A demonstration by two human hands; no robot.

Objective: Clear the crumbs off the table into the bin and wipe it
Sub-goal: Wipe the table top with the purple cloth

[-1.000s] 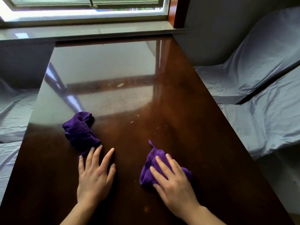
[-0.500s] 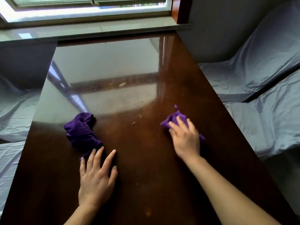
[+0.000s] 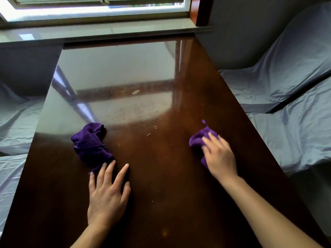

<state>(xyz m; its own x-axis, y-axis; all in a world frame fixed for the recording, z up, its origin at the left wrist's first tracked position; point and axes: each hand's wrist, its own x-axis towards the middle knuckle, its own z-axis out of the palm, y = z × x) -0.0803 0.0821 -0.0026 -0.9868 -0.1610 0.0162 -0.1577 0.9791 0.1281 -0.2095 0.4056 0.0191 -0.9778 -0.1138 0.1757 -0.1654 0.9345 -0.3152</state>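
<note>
A glossy dark brown table (image 3: 161, 185) fills the view. My right hand (image 3: 219, 156) presses a small purple cloth (image 3: 198, 138) flat against the table near its right edge. A second purple cloth (image 3: 90, 144) lies crumpled at the left-centre. My left hand (image 3: 107, 196) rests flat on the wood just below that cloth, fingers spread, fingertips close to its lower end. Pale crumbs (image 3: 148, 134) are scattered mid-table, and a larger pale flake (image 3: 135, 92) lies farther back. No bin is in view.
Grey-blue sheets cover seating on the right (image 3: 286, 113) and on the left (image 3: 16, 122). A stone window sill (image 3: 107, 32) and bright window run along the table's far end. A red-brown post (image 3: 201, 11) stands at the sill's right end.
My right hand has slid the small cloth from near my body forward and then to the right, toward the table's right edge. My left hand and the crumpled cloth have stayed put.
</note>
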